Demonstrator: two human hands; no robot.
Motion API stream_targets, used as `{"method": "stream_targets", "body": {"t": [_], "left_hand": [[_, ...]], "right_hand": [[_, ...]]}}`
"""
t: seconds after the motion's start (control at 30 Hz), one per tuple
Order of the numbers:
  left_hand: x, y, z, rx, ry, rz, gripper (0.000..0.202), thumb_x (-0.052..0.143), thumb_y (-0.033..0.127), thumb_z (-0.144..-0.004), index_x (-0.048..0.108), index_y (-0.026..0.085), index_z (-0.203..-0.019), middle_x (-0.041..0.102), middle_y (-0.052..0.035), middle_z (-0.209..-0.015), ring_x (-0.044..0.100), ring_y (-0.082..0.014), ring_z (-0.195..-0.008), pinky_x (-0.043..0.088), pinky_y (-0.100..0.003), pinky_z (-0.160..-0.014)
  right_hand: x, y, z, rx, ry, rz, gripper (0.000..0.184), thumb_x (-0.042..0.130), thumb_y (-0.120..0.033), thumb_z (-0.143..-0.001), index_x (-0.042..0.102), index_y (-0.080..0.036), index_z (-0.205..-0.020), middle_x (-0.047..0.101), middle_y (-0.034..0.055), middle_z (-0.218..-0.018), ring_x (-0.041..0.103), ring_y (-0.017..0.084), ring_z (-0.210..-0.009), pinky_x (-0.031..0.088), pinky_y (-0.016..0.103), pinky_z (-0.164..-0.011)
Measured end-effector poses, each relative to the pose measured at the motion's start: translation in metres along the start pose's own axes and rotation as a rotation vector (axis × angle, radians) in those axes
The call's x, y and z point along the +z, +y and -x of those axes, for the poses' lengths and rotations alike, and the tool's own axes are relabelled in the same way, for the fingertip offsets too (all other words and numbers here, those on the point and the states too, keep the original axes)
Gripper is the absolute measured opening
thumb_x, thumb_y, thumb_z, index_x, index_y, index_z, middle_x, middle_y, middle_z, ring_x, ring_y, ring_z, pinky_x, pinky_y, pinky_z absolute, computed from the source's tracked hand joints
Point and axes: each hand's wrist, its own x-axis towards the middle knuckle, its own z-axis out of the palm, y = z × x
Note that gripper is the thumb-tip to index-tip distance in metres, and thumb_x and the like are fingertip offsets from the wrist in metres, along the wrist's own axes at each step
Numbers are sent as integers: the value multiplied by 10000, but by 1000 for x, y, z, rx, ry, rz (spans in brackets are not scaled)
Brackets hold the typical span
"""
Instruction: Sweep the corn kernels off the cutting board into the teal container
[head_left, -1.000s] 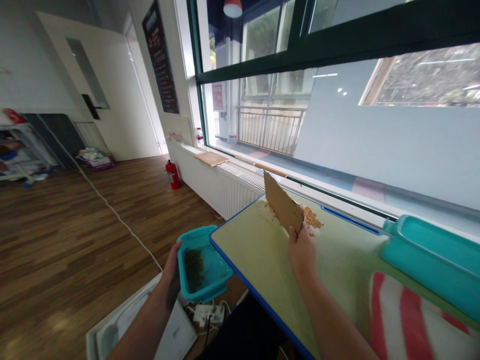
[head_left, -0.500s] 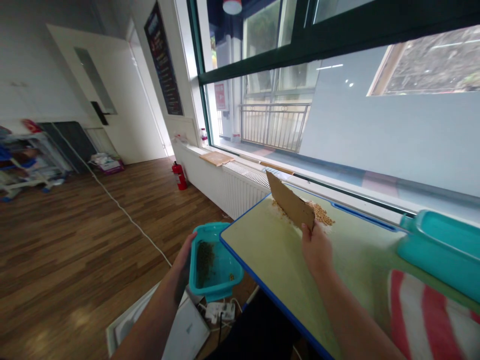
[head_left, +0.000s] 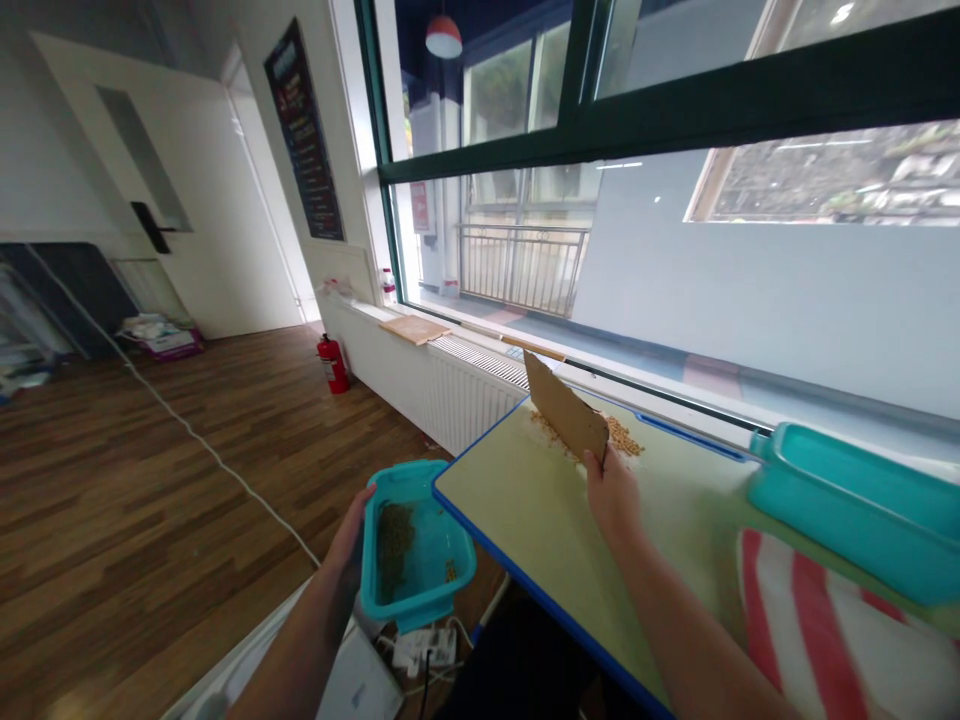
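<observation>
My left hand (head_left: 350, 530) grips the left side of a turquoise plastic basin (head_left: 431, 540), held below the table's left corner. Dark greenish grains and a few tan pieces lie inside the basin. My right hand (head_left: 615, 495) is closed on the near end of a flat piece of cardboard (head_left: 562, 405), which stands on edge on the pale green table (head_left: 540, 520). Small tan pellets (head_left: 622, 436) lie in a heap behind the cardboard, and more are scattered along its left side. The fingers of my left hand are partly hidden behind the basin's rim.
A second turquoise bin (head_left: 855, 510) and a red-and-white striped cloth (head_left: 817, 610) are on the table's right side. A power strip (head_left: 425, 650) with cables sits beneath the basin. The radiator (head_left: 465, 385) and window sill border the table's far side; a fire extinguisher (head_left: 332, 364) stands beyond.
The view has turned slightly right and up, so everything sits further left and lower. The cardboard has shifted little against the table; both hands keep their holds.
</observation>
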Motion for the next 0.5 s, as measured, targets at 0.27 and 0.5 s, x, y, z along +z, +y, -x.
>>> {"method": "stream_targets", "body": {"t": [0.27, 0.5], "left_hand": [[-3, 0, 10, 38, -13, -8, 487, 576, 453, -850, 660, 103, -1179, 742, -150, -924, 710, -313, -838, 538, -453, -832], [-4, -3, 11, 36, -11, -21, 492, 565, 468, -853, 664, 102, -1167, 741, -152, -917, 708, -315, -836, 536, -452, -822]], "right_hand": [[-1, 5, -6, -49, -12, -7, 468, 358, -389, -871, 613, -100, -1137, 681, 164, -873, 601, 256, -748, 405, 318, -638], [-2, 11, -12, -61, -37, -49, 438, 399, -381, -863, 600, -130, -1161, 687, 145, -930, 620, 243, -802, 442, 317, -689]]}}
